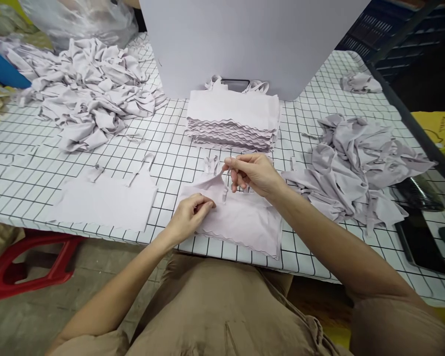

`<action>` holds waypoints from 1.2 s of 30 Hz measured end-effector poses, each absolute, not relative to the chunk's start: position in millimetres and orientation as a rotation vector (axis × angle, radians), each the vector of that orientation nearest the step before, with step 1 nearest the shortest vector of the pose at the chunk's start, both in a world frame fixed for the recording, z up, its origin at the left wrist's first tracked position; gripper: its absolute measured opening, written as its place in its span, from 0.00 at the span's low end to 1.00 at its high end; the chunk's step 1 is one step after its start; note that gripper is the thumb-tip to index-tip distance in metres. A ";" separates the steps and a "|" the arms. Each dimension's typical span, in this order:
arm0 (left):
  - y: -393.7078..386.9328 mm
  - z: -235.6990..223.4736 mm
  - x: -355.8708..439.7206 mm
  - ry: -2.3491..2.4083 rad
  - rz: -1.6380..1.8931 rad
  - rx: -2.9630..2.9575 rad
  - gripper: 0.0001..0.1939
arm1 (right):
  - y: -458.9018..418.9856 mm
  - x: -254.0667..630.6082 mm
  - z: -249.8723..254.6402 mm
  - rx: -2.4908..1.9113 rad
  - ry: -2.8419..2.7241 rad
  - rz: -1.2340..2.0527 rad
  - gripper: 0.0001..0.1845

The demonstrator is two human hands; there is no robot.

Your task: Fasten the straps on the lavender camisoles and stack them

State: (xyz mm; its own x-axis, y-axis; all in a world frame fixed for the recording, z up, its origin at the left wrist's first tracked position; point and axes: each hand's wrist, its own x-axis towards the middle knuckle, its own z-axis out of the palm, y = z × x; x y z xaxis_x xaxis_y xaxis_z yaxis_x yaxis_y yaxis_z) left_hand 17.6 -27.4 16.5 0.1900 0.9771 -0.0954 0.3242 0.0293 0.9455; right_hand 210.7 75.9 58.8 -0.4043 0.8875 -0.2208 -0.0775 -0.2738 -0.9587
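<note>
A pale lilac strappy top [244, 217] lies at the front edge of the table, its wavy hem toward me. My right hand [257, 173] pinches one of its thin straps and lifts it a little, so the cloth below rises to a peak. Lower and to the left, my left hand [189, 215] is closed with thumb and forefinger together on the top's left part; the cloth between the fingertips is mostly hidden. Another strappy top [104, 202] is spread flat to the left. Behind my hands stands a neat stack of folded tops [232, 118], straps at the far side.
Crumpled garments form a heap [92, 89] at the back left and another heap [359, 163] on the right. A grey panel [252, 39] rises behind the stack. A phone [422, 242] lies at the right; a red stool [33, 262] stands below the table's left edge.
</note>
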 end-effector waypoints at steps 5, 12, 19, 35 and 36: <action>-22.4 16.5 24.0 1.319 0.998 1.470 0.11 | 71.6 208.4 62.4 -1.100 -1.248 1.805 0.20; 6.5 22.7 47.0 1.136 1.116 1.177 0.16 | 62.9 202.4 67.1 -1.020 -1.382 1.877 0.22; 10.3 23.6 49.8 0.947 1.155 0.971 0.08 | 67.1 209.8 74.4 -1.032 -1.358 1.884 0.19; -29.9 17.6 26.9 1.080 1.043 0.742 0.18 | 78.0 218.6 58.7 -1.096 -1.227 1.748 0.21; -30.8 18.7 23.1 1.094 1.051 0.748 0.18 | 78.3 221.0 55.7 -1.108 -1.242 1.732 0.21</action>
